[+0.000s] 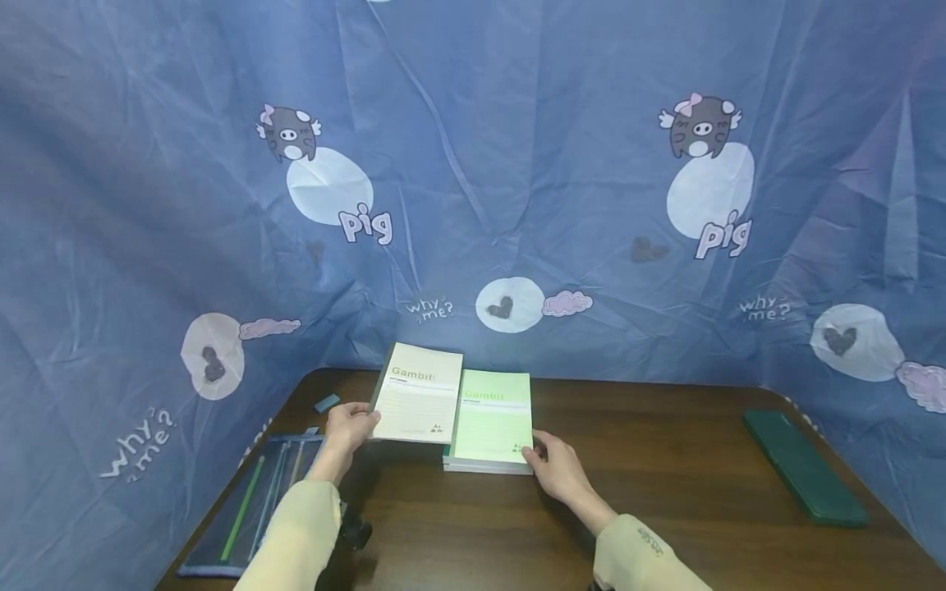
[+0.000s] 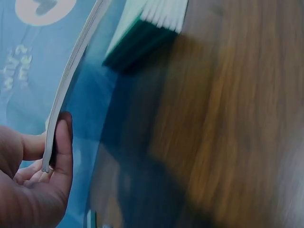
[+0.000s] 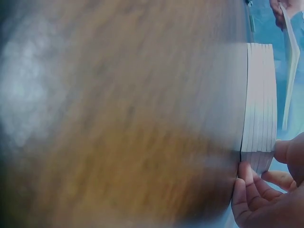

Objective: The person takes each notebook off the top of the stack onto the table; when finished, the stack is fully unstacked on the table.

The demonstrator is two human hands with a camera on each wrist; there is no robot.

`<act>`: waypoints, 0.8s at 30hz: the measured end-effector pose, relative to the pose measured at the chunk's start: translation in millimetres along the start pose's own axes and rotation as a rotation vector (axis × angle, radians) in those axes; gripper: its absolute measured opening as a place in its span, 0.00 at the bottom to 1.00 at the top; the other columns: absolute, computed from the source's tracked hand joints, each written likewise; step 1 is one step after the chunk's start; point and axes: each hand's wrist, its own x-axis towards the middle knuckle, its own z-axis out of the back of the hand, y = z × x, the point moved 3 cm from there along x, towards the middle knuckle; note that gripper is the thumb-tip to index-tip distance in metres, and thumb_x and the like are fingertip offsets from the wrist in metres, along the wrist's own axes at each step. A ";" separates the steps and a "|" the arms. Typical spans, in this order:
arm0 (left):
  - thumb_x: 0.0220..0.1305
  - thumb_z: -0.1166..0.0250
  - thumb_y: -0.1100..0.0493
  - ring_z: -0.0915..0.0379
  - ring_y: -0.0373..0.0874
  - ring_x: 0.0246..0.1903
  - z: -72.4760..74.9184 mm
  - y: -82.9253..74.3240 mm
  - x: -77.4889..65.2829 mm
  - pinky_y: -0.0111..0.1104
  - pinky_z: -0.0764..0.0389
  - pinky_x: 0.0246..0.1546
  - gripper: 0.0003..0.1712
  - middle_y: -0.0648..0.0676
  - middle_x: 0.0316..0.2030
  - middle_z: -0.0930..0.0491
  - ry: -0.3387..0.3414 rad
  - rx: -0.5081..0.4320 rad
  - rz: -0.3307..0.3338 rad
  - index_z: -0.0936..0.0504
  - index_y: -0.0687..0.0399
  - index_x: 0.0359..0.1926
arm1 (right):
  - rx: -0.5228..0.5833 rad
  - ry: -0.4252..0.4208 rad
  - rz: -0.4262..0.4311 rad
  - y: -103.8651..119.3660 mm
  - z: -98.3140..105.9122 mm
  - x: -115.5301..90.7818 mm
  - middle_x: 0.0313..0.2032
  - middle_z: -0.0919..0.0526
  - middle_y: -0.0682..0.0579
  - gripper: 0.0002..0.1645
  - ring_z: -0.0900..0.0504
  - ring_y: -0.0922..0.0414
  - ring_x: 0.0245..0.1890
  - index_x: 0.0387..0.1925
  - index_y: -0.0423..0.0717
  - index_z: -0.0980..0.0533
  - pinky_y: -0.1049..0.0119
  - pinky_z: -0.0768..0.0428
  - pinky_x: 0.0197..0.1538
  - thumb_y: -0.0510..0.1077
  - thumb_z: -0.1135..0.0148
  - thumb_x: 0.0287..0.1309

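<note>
My left hand (image 1: 351,428) pinches a cream-covered notebook (image 1: 417,398) by its left edge, thumb on the front cover and fingers behind. The left wrist view shows this thin notebook (image 2: 71,76) edge-on, raised off the table. Beside it, a neat stack of notebooks (image 1: 489,469) lies on the table with a pale green cover on top. My right hand (image 1: 557,466) holds the stack's right side near the front corner. In the right wrist view, the thumb (image 3: 282,151) is at the top cover and the curled fingers (image 3: 251,190) rest along the side of the stacked notebooks (image 3: 259,99).
A mesh zip pouch (image 1: 251,501) with pencils lies at the table's left edge. Behind it is a small blue block (image 1: 327,403). A dark green case (image 1: 804,468) lies at the right. A blue printed curtain (image 1: 473,164) hangs behind the brown wooden table (image 1: 665,460).
</note>
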 end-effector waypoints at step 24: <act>0.66 0.40 0.67 0.22 0.56 0.40 11.0 29.5 1.6 0.42 0.22 0.44 0.20 0.71 0.42 0.22 -0.058 0.125 0.023 0.26 0.82 0.52 | -0.044 -0.016 -0.003 4.4 0.3 -3.1 0.37 0.22 0.48 0.26 0.27 0.56 0.31 0.62 0.31 0.28 0.60 0.26 0.36 0.43 0.42 0.70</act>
